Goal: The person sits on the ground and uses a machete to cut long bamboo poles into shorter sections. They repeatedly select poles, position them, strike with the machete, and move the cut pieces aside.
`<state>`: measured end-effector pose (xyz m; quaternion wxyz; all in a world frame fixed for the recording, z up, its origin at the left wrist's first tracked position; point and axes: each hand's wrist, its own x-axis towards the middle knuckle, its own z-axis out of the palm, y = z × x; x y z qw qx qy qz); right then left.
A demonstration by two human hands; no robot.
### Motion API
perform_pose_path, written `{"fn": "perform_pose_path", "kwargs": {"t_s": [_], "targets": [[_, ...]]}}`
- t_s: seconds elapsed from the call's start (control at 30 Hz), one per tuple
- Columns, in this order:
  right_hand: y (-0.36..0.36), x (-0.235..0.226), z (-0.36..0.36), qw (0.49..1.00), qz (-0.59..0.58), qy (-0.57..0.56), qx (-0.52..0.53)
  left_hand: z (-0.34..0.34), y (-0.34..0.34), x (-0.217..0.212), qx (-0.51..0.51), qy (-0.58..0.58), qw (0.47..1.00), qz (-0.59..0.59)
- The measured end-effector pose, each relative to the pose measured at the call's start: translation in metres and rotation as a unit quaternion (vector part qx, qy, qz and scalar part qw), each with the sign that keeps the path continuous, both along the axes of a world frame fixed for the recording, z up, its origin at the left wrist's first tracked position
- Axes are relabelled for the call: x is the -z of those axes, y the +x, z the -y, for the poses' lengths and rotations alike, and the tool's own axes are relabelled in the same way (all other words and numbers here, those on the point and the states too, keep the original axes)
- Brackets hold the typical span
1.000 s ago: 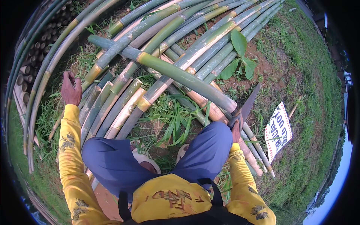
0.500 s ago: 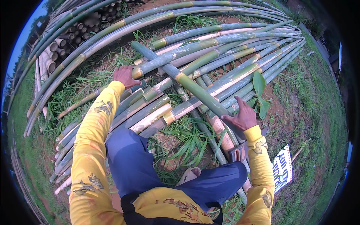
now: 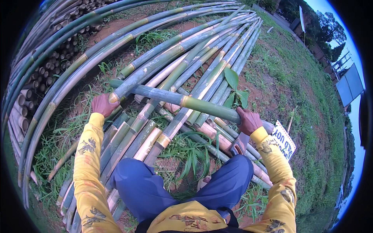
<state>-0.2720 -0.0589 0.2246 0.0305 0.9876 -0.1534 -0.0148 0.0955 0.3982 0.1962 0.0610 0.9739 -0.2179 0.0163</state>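
Observation:
A bamboo piece [image 3: 210, 108], green with a pale node ring, lies crosswise over several long poles. My right hand [image 3: 249, 121] is closed around it near its right end. My left hand [image 3: 104, 105] is closed at the cut end of a long bamboo pole [image 3: 155, 66], which crosses over the left part of that piece; its fingers are partly hidden. Below my right hand, a handsaw [image 3: 237, 145] rests among the bamboo by my right knee, its dark handle toward me.
Cut bamboo lengths [image 3: 128, 143] lie beside my left knee. Long curved poles [image 3: 83, 58] and a stack of bamboo [image 3: 42, 77] fill the left. A leafy plant [image 3: 232, 79] stands by the poles. A white printed sheet [image 3: 285, 141] sits at the right, near grass.
My right hand, open before, has moved onto the crosswise bamboo piece and gripped it. That piece now lies more nearly level across the view. The whole view has swung to the right.

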Motion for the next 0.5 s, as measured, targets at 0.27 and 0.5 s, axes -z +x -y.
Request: {"fn": "perform_pose_path", "kwargs": {"t_s": [0.27, 0.5], "targets": [[-0.275, -0.030, 0.031, 0.970, -0.002, 0.008, 0.244, 0.008, -0.011, 0.006, -0.014, -0.032, 0.999, -0.029], [-0.346, 0.016, -0.014, 0.895, 0.044, 0.041, 0.443, 0.090, -0.083, 0.026, 0.034, -0.093, 0.984, -0.147]]}}
